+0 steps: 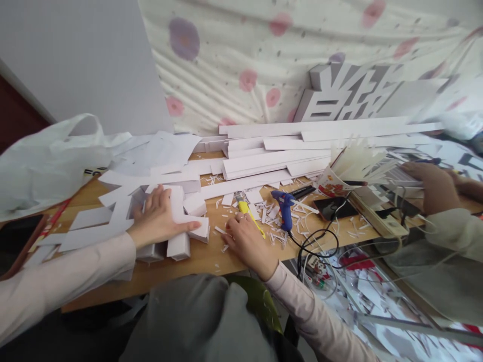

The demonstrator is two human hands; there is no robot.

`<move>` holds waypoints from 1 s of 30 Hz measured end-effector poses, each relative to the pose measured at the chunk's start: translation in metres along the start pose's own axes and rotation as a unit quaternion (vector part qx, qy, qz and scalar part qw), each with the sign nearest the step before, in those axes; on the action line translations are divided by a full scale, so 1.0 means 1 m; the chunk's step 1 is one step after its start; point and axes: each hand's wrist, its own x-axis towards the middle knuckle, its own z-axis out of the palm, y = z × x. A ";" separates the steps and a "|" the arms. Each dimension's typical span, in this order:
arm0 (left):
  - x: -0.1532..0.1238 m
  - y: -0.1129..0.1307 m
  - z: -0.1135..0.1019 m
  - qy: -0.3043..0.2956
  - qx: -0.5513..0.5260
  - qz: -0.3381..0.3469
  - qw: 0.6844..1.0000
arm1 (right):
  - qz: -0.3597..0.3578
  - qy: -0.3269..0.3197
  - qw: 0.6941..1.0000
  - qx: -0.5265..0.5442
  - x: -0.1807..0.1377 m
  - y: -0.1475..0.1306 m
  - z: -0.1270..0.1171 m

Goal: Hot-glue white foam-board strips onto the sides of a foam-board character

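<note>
Leaning on the white block shape (177, 203) too hard with my left hand (160, 216) could squash it, I think, because its walls look thin like card. It sits near the near edge of the tabletop (212, 256), left of the middle, so a hard push toward me might tip it off. My right hand (249, 242) is just beside a yellow craft knife (249, 215). I can't tell if its blade is out, but if it is, a careless reach could nick me. Farther right, the blue glue gun (285, 208) points its nose toward my knife. It could burn me if it is hot, and I can't see that. Its black cord (295, 241) dips over the near edge, so my right sleeve (298, 296) might catch it and pull the gun down.

My left arm comes in from the left corner, palm down. Those fingers are spread, thumb far out to the right, lying on top of the shape, not wrapped around it. My right fingers bend down loosely to the wood. I can't tell if they pinch anything.
</note>
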 end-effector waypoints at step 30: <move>-0.014 0.024 -0.031 -0.031 0.047 -0.067 0.996 | -0.023 -0.032 0.998 0.057 0.002 -0.017 -0.006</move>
